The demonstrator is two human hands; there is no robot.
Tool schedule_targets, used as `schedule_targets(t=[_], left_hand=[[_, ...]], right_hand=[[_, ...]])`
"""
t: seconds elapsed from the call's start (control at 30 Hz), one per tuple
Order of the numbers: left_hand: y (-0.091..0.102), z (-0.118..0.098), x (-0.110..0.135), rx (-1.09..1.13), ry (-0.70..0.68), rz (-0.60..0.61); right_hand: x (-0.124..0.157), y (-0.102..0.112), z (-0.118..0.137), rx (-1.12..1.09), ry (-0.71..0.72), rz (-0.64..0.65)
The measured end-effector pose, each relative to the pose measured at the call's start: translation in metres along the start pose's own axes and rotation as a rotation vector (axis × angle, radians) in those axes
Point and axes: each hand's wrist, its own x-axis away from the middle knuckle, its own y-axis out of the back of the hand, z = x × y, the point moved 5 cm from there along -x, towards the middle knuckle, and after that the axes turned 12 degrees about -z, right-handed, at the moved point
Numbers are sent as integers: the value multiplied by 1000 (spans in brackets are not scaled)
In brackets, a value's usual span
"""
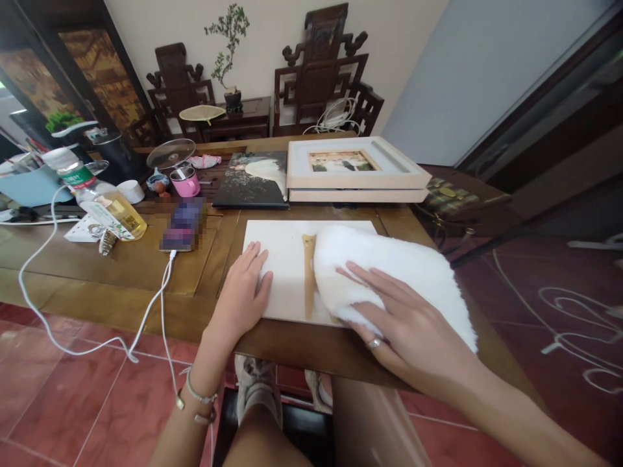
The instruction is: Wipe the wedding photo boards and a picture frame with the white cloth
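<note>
White fluffy cloth right of centre, long axis slanting toward lower right. Right hand laid over it, fingers extended toward upper left; whether it grips, cannot tell. Under cloth's left end, white board, flat, long axis left-right. Left hand spread flat on board's left side, fingers pointing up-frame. Wooden table beneath.

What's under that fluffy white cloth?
The fluffy white cloth covers the right part of a pale board; a tan strip shows beside the cloth's left edge. Anything else underneath is covered and cannot be seen.
</note>
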Motion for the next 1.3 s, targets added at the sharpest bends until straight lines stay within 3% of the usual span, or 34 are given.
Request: schedule_targets(t=[0.47, 0.77, 0.93, 1.13, 1.3], left_hand=[[-2, -1, 0, -24, -2, 27], [-2, 0, 4, -22, -8, 18], [-1, -2, 2, -32, -3, 30], [0, -1, -3, -36, -2, 30], [-4, 2, -4, -32, -4, 26]], right_hand=[[0, -1, -1, -2, -1, 4], [-8, -7, -25, 21, -15, -4], [-5, -7, -12, 47, -34, 15], [4, 7, 11, -35, -28, 1], [8, 9, 12, -69, 10, 1]])
